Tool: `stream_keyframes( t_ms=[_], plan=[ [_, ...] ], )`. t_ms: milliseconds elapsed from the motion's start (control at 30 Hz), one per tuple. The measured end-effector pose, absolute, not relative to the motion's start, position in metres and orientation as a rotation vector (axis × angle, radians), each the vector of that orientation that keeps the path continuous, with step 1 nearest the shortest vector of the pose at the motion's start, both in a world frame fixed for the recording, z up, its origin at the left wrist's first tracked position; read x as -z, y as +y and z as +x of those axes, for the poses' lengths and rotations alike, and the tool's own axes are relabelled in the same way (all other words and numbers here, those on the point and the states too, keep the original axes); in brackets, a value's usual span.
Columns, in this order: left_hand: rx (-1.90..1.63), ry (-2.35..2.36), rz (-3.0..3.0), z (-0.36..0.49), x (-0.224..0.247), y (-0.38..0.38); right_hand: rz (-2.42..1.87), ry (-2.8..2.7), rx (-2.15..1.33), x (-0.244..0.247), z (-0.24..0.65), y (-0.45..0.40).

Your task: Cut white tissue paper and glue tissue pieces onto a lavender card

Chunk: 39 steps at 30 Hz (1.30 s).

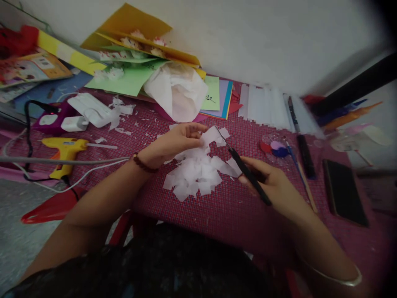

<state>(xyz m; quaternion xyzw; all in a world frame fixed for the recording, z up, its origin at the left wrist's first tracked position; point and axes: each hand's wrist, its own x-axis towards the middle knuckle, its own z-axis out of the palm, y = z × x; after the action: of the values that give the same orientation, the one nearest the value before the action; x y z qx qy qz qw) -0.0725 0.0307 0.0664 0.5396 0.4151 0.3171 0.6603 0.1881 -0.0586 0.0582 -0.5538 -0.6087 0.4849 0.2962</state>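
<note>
Left hand: fingers and thumb together on a paper piece, upper right of pile.
Right hand: clamped on a tool, thin metal tip toward 11 o'clock, at the paper piece.
Paper piece: white, at left hand fingertips, 1 o'clock from pile center.
Tool: black handle, slanted; exact type can't tell.
Paper pile: small white squares, overlapping, on desk between the forearms.
White wrapper: crumpled, 12 o'clock of pile.
Folded cards: green and yellow, 11 o'clock, white bits on them.
Power strip: purple, 10 o'clock, white plugs in or beside it.
Glue gun: yellow, 9 to 10 o'clock, cables near.
White strips: side by side, 2 o'clock.
Knife: dark handle, past right hand, between 2 and 3 o'clock.
Brush: 3 o'clock, beside knife.
Phone: dark, flat, 3 o'clock, far right.
</note>
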Motion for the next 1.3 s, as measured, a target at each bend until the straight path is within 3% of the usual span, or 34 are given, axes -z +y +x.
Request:
stream_keyframes(
  t_ms=[133, 400, 567, 867, 1300],
  plan=[
    [-0.681, 0.977, 1.246, -0.075, -0.059, 0.035, -1.465, -1.576, -1.343, -0.061, 0.189, -0.058],
    [-0.955, 0.960, 1.103, -0.074, -0.061, 0.035, -1.189, -1.766, -1.371, -0.069, 0.198, -0.057],
    [-1.068, 0.895, 1.113, -0.072, -0.062, 0.033, -1.285, -1.876, -1.480, -0.065, 0.197, -0.057],
    [-0.723, 0.923, 1.251, -0.069, -0.059, 0.021, -1.184, -1.851, -1.540, -0.057, 0.193, -0.056],
    [-0.718, 0.956, 1.243, -0.064, -0.060, 0.018, -1.177, -1.734, -1.603, -0.053, 0.191, -0.057]
  ],
)
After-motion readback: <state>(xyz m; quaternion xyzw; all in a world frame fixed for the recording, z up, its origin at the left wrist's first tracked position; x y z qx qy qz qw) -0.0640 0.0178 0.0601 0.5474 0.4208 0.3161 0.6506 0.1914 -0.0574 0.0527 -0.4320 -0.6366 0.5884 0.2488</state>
